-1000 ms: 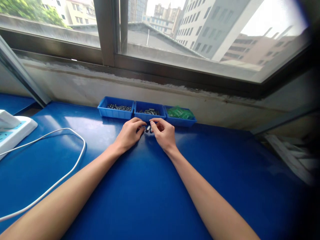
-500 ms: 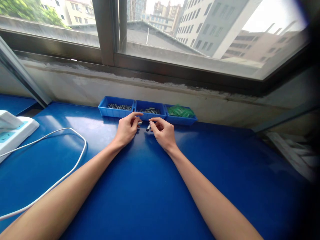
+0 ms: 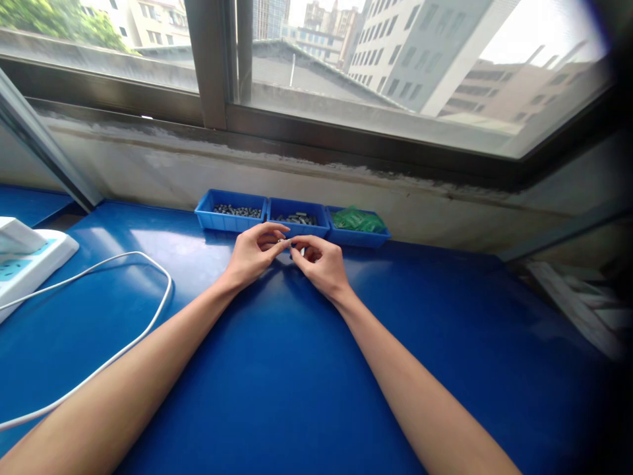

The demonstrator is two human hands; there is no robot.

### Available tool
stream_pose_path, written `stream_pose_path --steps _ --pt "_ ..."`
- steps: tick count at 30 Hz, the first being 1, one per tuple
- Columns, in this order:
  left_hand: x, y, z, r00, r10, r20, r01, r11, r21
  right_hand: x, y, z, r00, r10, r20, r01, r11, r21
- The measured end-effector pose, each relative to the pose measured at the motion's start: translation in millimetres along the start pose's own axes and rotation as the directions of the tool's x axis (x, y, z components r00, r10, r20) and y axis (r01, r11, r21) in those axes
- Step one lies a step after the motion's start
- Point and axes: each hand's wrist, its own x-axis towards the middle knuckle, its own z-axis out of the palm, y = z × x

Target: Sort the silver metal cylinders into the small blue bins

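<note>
My left hand (image 3: pixel 253 256) and my right hand (image 3: pixel 324 265) meet at the fingertips just in front of the blue bins. Pinched in the left fingers is a small silver metal piece (image 3: pixel 281 241), mostly covered by them. The right fingers close around a small metal cylinder (image 3: pixel 302 251), of which only a bright bit shows. Whether the two parts touch is hidden by the fingers.
Three blue bins stand along the wall: a left bin (image 3: pixel 225 223) of small metal pieces, a middle bin (image 3: pixel 309 230) of metal cylinders, a right bin (image 3: pixel 359 239) with green plastic. A white cable (image 3: pixel 168 290) runs from near a power strip (image 3: pixel 54 247) at left.
My hands have come together; the left fingertips moved right to meet the right ones. The metal cylinder, plainly visible before with its dark end, is now largely covered by fingers.
</note>
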Motion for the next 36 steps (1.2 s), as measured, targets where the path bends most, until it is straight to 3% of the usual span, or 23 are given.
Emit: stream_pose_path --steps 10,14,16,18,21,25,29,36 --pt "-0.4 3.2 -2.3 1.000 -0.022 -0.012 0.022 1.000 0.006 0.4 1.6 1.1 0.999 0.048 0.024 -0.051 0.989 0.140" --pt "0.6 -1.8 0.4 0.996 0.082 -0.042 -0.072 0.977 0.199 4.4 4.9 1.3 0.982 0.110 -0.156 -0.085 0.984 0.156" --pt "-0.3 -3.8 3.0 0.980 0.193 0.053 -0.198 0.901 0.387 10.2 6.6 -0.4 0.950 0.133 -0.284 -0.101 0.987 0.125" --pt "-2.7 -4.9 5.6 0.933 0.266 0.242 -0.356 0.776 0.521 19.1 8.1 -3.8 0.921 0.127 -0.368 -0.108 0.992 0.071" --pt "-6.9 -5.6 7.7 0.841 0.243 0.484 -0.516 0.630 0.580 34.9 10.2 -11.7 0.899 0.102 -0.426 -0.144 0.987 -0.067" --pt "-8.8 -6.7 7.4 0.800 0.197 0.566 -0.561 0.580 0.591 44.4 11.4 -19.3 0.899 0.125 -0.420 -0.226 0.953 -0.200" --pt "-7.8 -9.0 6.8 0.802 0.243 0.546 -0.569 0.590 0.573 31.0 8.7 -16.7 0.905 0.127 -0.405 -0.204 0.967 -0.153" --pt "-8.0 -9.3 3.5 0.893 0.249 0.375 -0.441 0.649 0.620 12.4 11.8 -9.9 0.926 0.159 -0.343 -0.141 0.987 0.076"
